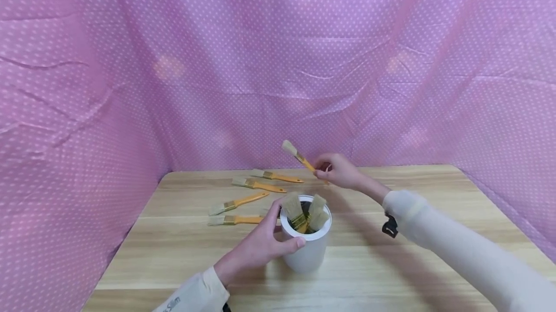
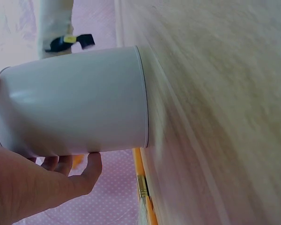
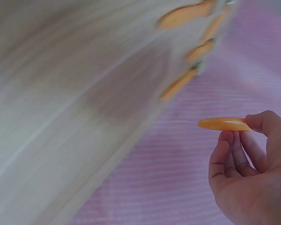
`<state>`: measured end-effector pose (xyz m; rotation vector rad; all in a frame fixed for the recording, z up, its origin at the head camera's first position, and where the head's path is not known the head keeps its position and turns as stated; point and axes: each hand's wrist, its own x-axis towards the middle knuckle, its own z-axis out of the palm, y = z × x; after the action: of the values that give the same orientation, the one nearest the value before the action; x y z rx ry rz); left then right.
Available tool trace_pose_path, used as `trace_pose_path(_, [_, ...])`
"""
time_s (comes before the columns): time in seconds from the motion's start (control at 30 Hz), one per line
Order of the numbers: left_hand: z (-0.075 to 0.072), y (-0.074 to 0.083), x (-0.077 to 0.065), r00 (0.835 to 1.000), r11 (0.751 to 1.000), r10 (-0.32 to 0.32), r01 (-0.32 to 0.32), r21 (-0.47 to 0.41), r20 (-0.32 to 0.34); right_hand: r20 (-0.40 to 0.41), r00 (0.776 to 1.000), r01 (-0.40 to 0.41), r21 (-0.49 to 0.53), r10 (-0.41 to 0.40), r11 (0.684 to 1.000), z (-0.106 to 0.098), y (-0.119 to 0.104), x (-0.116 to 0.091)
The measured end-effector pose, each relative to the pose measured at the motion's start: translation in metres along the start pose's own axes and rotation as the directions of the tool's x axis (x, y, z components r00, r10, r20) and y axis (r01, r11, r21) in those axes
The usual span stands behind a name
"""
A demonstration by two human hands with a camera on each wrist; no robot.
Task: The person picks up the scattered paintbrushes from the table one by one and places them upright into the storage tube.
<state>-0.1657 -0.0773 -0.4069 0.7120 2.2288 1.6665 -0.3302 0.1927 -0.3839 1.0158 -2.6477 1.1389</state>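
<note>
A white cylindrical container (image 1: 306, 254) stands upright on the table, with several paintbrushes (image 1: 293, 209) in it, bristles up. My left hand (image 1: 260, 242) grips it from the left, thumb over the front near the rim and fingers around the side; the left wrist view shows the container's smooth wall (image 2: 79, 103). Behind the container and to its right, my right hand (image 1: 340, 172) pinches another paintbrush (image 1: 299, 156) by its yellow handle (image 3: 222, 123), held above the table. Its pale bristles point up and to the left, and the handle's end sticks out past the fingers.
Several more yellow-handled paintbrushes (image 1: 249, 199) lie on the wooden table (image 1: 369, 273), left of and behind the container, bristles to the left. Pink dotted cloth (image 1: 278, 85) hangs around the table's back and sides.
</note>
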Motion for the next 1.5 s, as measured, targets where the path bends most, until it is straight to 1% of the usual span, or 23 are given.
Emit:
trace_pose_path(0.17, [-0.002, 0.0, 0.0, 0.999, 0.999, -0.035, 0.035, 0.012, -0.005, -0.072, 0.997, 0.04, 0.06, -0.036, 0.997, -0.016, -0.037, -0.018])
trace_pose_path(0.3, [-0.003, 0.001, 0.001, 1.0, 1.0, -0.017, 0.017, 0.009, -0.007, -0.129, 0.991, 0.057, 0.116, -0.042, 0.992, -0.029, -0.064, -0.03])
trace_pose_path(0.47, [-0.002, 0.001, 0.003, 1.0, 1.0, -0.002, 0.002, 0.008, -0.006, -0.185, 0.982, 0.09, 0.232, -0.046, 0.969, -0.04, -0.093, -0.044])
trace_pose_path(0.57, [-0.003, 0.001, 0.004, 1.0, 1.0, 0.001, -0.001, 0.001, -0.003, -0.183, 0.98, 0.135, 0.294, -0.083, 0.946, -0.04, -0.106, -0.05])
trace_pose_path(0.63, [-0.003, 0.001, 0.004, 1.0, 1.0, 0.0, 0.0, -0.001, -0.002, -0.156, 0.981, 0.161, 0.322, -0.115, 0.933, -0.037, -0.113, -0.052])
trace_pose_path(0.73, [-0.004, 0.002, 0.004, 1.0, 1.0, -0.013, 0.013, 0.005, -0.005, -0.103, 0.983, 0.176, 0.34, -0.15, 0.924, -0.03, -0.116, -0.055])
trace_pose_path(0.87, [-0.005, 0.002, 0.004, 1.0, 1.0, -0.026, 0.026, 0.003, 0.002, -0.058, 0.987, 0.161, 0.318, -0.15, 0.934, -0.018, -0.111, -0.059])
trace_pose_path(0.97, [-0.004, 0.001, 0.004, 1.0, 1.0, -0.028, 0.028, -0.006, 0.01, -0.051, 0.986, 0.164, 0.295, -0.156, 0.941, -0.011, -0.105, -0.06])
trace_pose_path(1.1, [-0.004, 0.001, 0.003, 0.999, 0.999, -0.033, 0.033, -0.011, 0.009, -0.057, 0.979, 0.202, 0.263, -0.194, 0.943, -0.005, -0.098, -0.059])
trace_pose_path(1.2, [-0.004, 0.0, 0.003, 0.999, 0.999, -0.037, 0.037, -0.004, 0.004, -0.065, 0.976, 0.218, 0.237, -0.208, 0.947, -0.001, -0.097, -0.059])
trace_pose_path(1.3, [-0.003, 0.0, 0.003, 0.999, 0.999, -0.036, 0.036, 0.007, -0.003, -0.07, 0.98, 0.197, 0.218, -0.187, 0.956, 0.002, -0.095, -0.06])
trace_pose_path(1.37, [-0.003, 0.0, 0.003, 1.0, 1.0, -0.029, 0.029, 0.009, -0.003, -0.066, 0.986, 0.167, 0.215, -0.156, 0.962, 0.004, -0.095, -0.062])
trace_pose_path(1.5, [-0.002, 0.0, 0.003, 1.0, 1.0, -0.013, 0.013, 0.002, 0.006, -0.034, 0.994, 0.107, 0.253, -0.102, 0.961, 0.007, -0.094, -0.064])
